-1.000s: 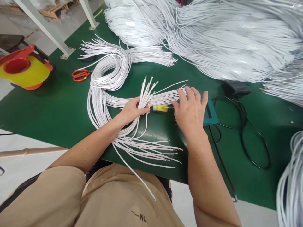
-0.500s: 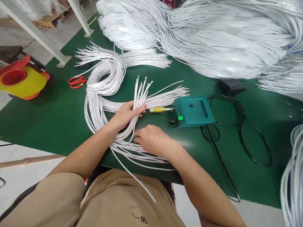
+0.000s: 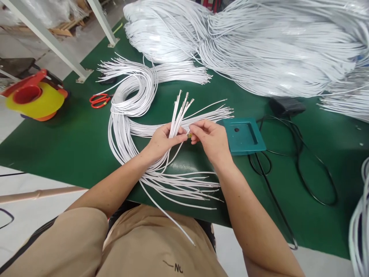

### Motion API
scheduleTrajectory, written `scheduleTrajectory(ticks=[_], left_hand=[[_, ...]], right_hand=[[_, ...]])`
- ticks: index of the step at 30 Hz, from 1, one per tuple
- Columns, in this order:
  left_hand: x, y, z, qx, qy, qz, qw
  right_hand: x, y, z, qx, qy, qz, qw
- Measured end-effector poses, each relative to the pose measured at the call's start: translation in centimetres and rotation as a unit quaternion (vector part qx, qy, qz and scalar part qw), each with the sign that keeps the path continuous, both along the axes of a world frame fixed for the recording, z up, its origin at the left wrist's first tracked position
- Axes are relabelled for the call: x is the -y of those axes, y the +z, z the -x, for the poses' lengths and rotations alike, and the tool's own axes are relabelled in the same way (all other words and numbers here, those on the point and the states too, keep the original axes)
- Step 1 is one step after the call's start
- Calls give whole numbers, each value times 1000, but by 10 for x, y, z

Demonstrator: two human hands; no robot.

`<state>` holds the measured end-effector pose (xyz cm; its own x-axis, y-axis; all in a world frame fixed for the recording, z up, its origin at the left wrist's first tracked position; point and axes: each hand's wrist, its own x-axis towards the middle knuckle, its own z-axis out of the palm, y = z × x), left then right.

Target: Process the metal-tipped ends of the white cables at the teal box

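My left hand (image 3: 162, 141) is closed round a small bunch of white cable ends (image 3: 180, 109) that fan upward, their stripped tips showing. My right hand (image 3: 210, 139) is beside it, fingers pinched on one white cable drawn up from the loose ends (image 3: 184, 186) lying near the table edge. A yellow-handled tool (image 3: 189, 135) peeks out between the two hands. The teal box device (image 3: 243, 135) sits just right of my right hand. A long loop of white cables (image 3: 127, 111) curves away to the left.
Huge heaps of white cable (image 3: 259, 46) fill the back of the green table (image 3: 72, 127). Red-handled scissors (image 3: 99, 100) lie at left. Black cords (image 3: 300, 169) and a black adapter (image 3: 286, 105) trail right of the box. A red and yellow plastic thing (image 3: 34, 98) stands off the table.
My right hand went from the teal box down to the loose cable ends near the table edge, then came up with one cable to meet my left hand. My left hand kept its bunch.
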<state>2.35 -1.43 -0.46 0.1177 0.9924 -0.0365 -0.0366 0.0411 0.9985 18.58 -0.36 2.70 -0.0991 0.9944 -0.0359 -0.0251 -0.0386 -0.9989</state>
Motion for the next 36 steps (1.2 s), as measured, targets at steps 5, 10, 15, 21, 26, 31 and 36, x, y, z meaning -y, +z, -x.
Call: scheduleTrajectory(ticks=[5,10,15,21,26,31,36], left_hand=[[1,0,-3,38,12,0,999],[4,8,-7,66,-4,3,998],[5,10,-11,32,-21,2,999],[7,7,-12,12,-30,-16,999],[7,11,-11,6,-13,-31,999],[6,11,-9,-2,-2,-27,1000],[5,4,-3,12,-24,-45,999]], right_hand=[[2,0,3,-68,34,34,997],[-1,-2,3,-193,70,160,966],[-3,-2,-1,-204,102,175,958],[-2,-6,-3,-185,142,173,957],[-2,-7,-6,-247,165,228,927],[0,-8,-6,-248,149,218,932],[4,-5,-3,-180,101,147,967]])
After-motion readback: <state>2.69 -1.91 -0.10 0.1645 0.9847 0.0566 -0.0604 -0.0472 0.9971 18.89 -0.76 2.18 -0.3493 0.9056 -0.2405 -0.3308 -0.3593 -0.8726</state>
